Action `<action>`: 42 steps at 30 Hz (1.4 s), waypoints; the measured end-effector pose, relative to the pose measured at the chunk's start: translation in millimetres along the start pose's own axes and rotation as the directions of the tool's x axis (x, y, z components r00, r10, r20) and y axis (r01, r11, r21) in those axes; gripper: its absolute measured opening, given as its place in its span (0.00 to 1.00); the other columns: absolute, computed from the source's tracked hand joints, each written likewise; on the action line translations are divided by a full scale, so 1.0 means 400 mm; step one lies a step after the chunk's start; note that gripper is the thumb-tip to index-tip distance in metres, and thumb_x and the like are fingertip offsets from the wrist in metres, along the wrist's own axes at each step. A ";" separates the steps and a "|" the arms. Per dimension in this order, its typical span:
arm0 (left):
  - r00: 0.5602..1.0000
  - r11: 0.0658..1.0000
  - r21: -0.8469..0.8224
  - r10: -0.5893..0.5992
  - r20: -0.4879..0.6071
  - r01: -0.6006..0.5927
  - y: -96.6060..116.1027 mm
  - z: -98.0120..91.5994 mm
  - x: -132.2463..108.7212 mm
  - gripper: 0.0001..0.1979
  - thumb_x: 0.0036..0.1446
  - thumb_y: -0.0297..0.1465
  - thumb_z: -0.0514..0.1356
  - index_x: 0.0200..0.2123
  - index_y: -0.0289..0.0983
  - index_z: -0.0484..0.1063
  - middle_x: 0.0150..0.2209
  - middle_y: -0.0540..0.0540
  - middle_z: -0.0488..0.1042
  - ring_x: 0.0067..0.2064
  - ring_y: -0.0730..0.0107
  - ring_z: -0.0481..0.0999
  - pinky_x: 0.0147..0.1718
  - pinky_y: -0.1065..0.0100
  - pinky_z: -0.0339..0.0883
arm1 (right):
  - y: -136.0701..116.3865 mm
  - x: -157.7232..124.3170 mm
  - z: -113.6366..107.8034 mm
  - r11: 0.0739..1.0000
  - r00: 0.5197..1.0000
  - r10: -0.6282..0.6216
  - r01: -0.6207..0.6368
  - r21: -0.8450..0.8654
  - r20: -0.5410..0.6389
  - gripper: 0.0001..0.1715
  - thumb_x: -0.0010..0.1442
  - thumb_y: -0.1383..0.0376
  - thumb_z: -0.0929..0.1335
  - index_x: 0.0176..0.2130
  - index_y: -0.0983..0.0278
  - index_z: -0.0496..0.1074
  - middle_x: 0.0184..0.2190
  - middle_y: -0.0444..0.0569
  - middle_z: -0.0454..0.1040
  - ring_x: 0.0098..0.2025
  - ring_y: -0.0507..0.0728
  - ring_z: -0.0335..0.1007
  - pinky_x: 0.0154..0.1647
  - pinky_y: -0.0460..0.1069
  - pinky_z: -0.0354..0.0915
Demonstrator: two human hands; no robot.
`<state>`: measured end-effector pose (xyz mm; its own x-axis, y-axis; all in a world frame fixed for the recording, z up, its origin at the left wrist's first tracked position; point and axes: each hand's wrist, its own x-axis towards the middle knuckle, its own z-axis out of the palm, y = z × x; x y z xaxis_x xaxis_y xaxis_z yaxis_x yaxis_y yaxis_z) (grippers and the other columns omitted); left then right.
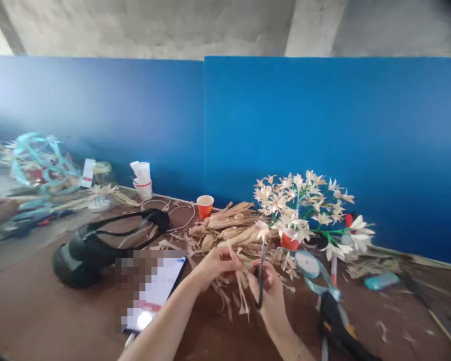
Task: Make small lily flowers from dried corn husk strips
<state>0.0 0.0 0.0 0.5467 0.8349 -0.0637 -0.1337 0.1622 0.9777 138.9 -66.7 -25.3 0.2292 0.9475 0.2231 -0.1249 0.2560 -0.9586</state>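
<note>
My left hand (218,264) pinches a pale strip of dried husk (242,293), its split ends hanging down over the table. Fingers of my right hand (273,291) are wrapped round a pair of scissors (261,288) with dark handles, the blades pointing up and away from me. Both hands are close together, with the husk between them. Just beyond lies a heap of dried husks (231,220), its loose scraps spreading under my hands. To its right, a bunch of cream husk flowers (293,198) on green stems stands in a red cup (289,241).
A lit phone (161,286) lies left of my forearm, near a black strapped object (93,250). An orange paper cup (205,205) stands by the blue partition (323,115). Rightward are a ribbon roll (307,263), a black glue gun (336,321) and a teal packet (381,281).
</note>
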 end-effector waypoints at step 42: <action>0.680 0.825 -0.229 0.233 -0.695 -0.517 -0.034 0.030 0.029 0.11 0.37 0.32 0.67 0.23 0.32 0.70 0.18 0.54 0.66 0.20 0.82 0.61 0.20 0.77 0.54 | 0.041 -0.006 0.022 0.981 0.946 0.195 -0.182 -0.073 0.258 0.16 0.48 0.56 0.69 0.31 0.64 0.65 0.20 0.39 0.62 0.20 0.47 0.57 0.21 0.42 0.57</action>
<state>18.0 1.3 -11.7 -0.2343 0.9711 0.0454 -0.5819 -0.1775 0.7937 127.8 -63.0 -39.8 -0.0564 0.9959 0.0703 -0.0940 0.0648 -0.9935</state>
